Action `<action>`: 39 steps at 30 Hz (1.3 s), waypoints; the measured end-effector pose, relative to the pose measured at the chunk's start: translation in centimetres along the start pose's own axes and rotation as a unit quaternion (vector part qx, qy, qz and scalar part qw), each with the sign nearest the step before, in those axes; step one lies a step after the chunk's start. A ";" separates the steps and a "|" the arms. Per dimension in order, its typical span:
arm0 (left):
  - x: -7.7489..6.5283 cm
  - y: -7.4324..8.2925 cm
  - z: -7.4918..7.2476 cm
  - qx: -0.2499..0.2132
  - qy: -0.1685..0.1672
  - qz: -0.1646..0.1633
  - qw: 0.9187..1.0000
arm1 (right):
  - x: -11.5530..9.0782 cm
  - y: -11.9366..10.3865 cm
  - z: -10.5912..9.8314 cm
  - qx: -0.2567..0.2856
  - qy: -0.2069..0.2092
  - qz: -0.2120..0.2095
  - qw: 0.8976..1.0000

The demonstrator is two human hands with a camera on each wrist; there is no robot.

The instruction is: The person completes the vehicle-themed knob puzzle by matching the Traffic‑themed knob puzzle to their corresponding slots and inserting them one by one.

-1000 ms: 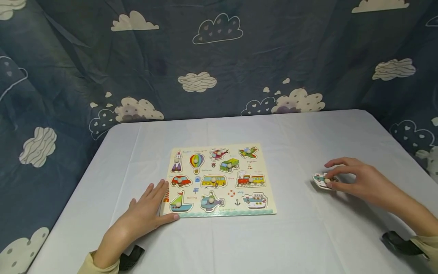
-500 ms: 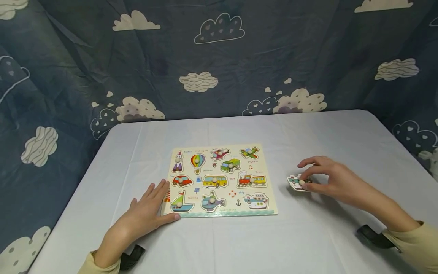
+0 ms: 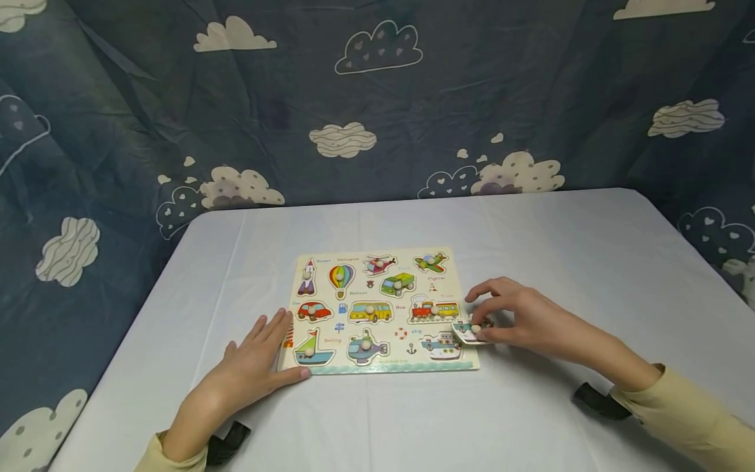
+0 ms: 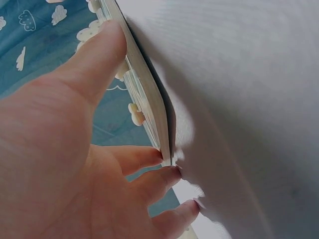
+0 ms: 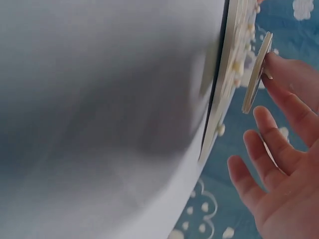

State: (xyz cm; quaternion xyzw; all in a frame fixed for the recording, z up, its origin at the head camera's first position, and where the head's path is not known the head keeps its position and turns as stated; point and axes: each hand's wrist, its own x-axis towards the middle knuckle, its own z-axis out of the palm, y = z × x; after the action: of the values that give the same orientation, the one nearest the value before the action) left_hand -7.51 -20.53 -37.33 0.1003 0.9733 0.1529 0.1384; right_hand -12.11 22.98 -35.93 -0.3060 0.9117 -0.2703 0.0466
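A wooden knob puzzle board (image 3: 413, 368) lies flat on the table, with several vehicle pieces seated in it. My right hand (image 3: 525, 321) pinches the small knob of a ship puzzle piece (image 3: 463, 335) between thumb and finger, over the board's right edge. In the right wrist view that piece (image 5: 257, 74) hangs tilted, apart from the board's face. Just left of it, the ship-shaped spot (image 3: 441, 347) at the lower right shows a printed ship and no knob. My left hand (image 3: 244, 367) rests at the board's lower left corner, fingers extended, thumb along the front edge.
A white cloth covers the table (image 3: 366, 419) around the board. Behind it hangs a dark blue curtain (image 3: 271, 98) with a cloud print. Black straps sit at both wrists, by the pale yellow sleeves (image 3: 696, 426).
My right hand has carried the ship piece leftward from the table's right side to the board's right edge. The left hand and the board have stayed put.
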 end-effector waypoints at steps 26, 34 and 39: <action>0.1 -0.3 0.2 0.006 0.004 0.002 1.000 | 3.1 -2.0 3.3 0.012 -0.065 -0.056 0.996; 0.0 -0.2 0.1 0.005 0.001 -0.002 1.000 | 3.1 -1.8 3.4 0.023 -0.058 -0.051 0.997; 0.0 -0.1 0.0 0.007 0.002 0.000 1.000 | 3.1 -1.7 3.2 0.028 -0.053 -0.055 0.997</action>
State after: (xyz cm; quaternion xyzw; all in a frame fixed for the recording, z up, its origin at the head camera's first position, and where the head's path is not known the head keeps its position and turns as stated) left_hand -7.48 -20.64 -37.40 0.1005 0.9746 0.1467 0.1360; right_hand -12.91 18.53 -37.54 -0.3685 0.8815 -0.2817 0.0886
